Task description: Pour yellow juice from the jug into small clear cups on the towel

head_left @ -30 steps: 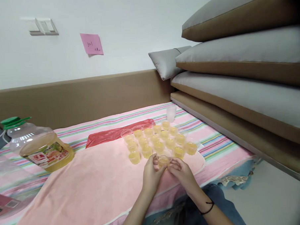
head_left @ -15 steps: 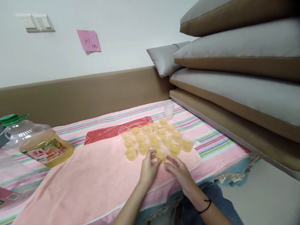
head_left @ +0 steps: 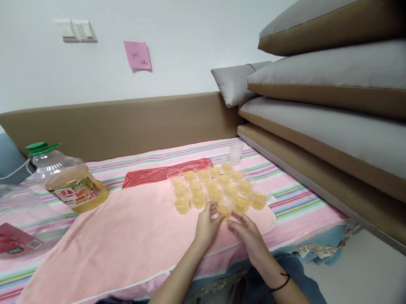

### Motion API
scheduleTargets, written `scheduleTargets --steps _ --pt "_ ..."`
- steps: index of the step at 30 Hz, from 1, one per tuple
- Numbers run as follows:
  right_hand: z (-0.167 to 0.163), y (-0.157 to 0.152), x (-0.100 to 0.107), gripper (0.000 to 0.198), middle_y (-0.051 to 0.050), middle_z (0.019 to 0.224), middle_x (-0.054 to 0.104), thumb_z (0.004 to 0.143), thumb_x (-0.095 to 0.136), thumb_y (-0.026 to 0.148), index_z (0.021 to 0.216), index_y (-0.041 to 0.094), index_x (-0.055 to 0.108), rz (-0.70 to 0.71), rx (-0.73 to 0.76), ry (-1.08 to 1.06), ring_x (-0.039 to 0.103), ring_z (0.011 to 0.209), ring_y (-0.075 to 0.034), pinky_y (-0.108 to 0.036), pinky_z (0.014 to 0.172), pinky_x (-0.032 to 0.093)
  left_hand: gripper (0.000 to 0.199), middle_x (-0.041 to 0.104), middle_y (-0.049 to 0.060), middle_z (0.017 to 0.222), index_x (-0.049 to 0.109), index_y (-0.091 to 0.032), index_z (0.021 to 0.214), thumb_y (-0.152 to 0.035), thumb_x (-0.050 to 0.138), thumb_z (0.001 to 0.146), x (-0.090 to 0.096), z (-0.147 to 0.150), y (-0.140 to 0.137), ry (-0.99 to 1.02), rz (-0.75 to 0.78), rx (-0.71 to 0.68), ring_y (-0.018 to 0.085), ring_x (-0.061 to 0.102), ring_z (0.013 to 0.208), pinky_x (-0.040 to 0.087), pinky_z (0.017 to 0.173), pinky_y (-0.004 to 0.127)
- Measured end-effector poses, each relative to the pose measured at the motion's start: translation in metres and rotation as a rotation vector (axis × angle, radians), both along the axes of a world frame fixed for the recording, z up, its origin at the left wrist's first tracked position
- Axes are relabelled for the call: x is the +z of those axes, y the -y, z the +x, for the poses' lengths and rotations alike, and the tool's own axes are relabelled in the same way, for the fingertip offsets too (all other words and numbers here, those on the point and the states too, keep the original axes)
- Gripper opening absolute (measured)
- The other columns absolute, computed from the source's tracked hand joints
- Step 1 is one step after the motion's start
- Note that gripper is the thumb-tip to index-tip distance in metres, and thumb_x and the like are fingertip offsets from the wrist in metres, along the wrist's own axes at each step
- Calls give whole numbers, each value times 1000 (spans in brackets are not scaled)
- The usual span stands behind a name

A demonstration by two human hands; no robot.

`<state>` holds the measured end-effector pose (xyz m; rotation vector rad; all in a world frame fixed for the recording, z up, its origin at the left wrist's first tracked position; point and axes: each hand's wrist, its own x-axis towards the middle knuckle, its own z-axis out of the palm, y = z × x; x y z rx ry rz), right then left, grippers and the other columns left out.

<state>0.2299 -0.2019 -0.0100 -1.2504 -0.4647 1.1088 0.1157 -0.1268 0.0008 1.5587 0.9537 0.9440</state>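
Observation:
A clear plastic cup [head_left: 225, 209] with yellow liquid stands at the front of a group of similar cups. My left hand [head_left: 208, 221] has its fingers closed against the cup's left side. On the right side, the fingers of my right hand [head_left: 246, 228] press against the same cup near its base. Close behind are several more cups of yellow liquid, such as the one at the left corner [head_left: 182, 206] and the one at the right corner [head_left: 258, 201]. All of them rest on a pink cloth [head_left: 132, 235].
A large green-capped bottle of yellow liquid [head_left: 78, 189] leans at the left, near an empty-looking clear bottle [head_left: 21, 227]. Red plastic [head_left: 150, 175] lies behind the cups. A stack of translucent cups [head_left: 235, 152] stands at the back. Piled cushions [head_left: 322, 115] line the right side.
The view has shifted slightly left, so everything appears further right. Both hands stay at the same cup, with no clear change in their hold.

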Motion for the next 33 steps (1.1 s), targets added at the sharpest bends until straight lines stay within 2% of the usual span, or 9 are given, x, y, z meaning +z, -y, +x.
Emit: scheduleTargets --steps 9,12,15,18,22,25,28,30,33 --pt "1 2 -1 49 -7 116 61 54 81 36 96 23 58 26 -27 -16 63 105 -26 -37 88 55 37 68 12 115 57 -19 103 -4 60 70 -3 -3 0 -61 -10 3 22 63 113 55 84 33" --pt "0 3 2 40 0 90 61 55 79 38 83 25 53 32 -30 24 65 86 -21 -35 80 56 36 68 13 113 59 -18 103 -8 58 69 0 -20 1 -139 15 33 23 65 107 53 80 31" --pt "-1 6 8 33 4 64 54 58 78 38 69 24 51 48 25 41 58 61 -15 -29 62 53 12 69 5 82 63 -18 85 -21 56 75 8 -47 2 -217 61 9 18 64 74 47 66 27" --pt "-1 13 17 30 6 50 48 66 75 42 65 22 52 109 157 122 45 47 -11 -23 48 39 22 53 -2 56 56 -19 66 -34 52 82 11 -75 1 -285 95 -31 14 50 54 36 56 25" --pt "8 27 35 34 5 46 48 74 69 50 59 23 55 167 365 365 42 43 -12 -26 46 33 41 34 -5 51 36 -21 52 -44 47 84 9 -96 -1 -367 146 6 12 35 52 24 55 25" --pt "31 24 61 40 2 47 51 79 64 53 54 23 57 258 251 540 48 45 -15 -28 47 38 46 24 -5 53 25 -22 53 -49 42 86 10 -99 -1 -406 144 -9 11 29 52 21 54 26" --pt "71 -10 97 39 0 59 57 85 61 47 56 21 57 355 47 694 54 60 -15 -28 63 44 47 20 -5 54 21 -22 55 -51 39 87 13 -101 3 -426 143 -33 10 27 52 21 52 25" --pt "102 -51 117 30 0 65 59 79 68 48 70 21 61 349 -46 765 56 65 -15 -29 68 47 47 23 -5 52 22 -21 55 -51 38 89 13 -104 6 -456 191 -28 10 29 50 22 50 24" --pt "146 -123 127 49 -8 102 66 66 75 51 99 20 59 153 -29 775 63 93 -21 -32 82 52 47 32 -4 47 28 -20 52 -43 39 92 7 -106 10 -574 424 6 9 35 45 24 47 23"
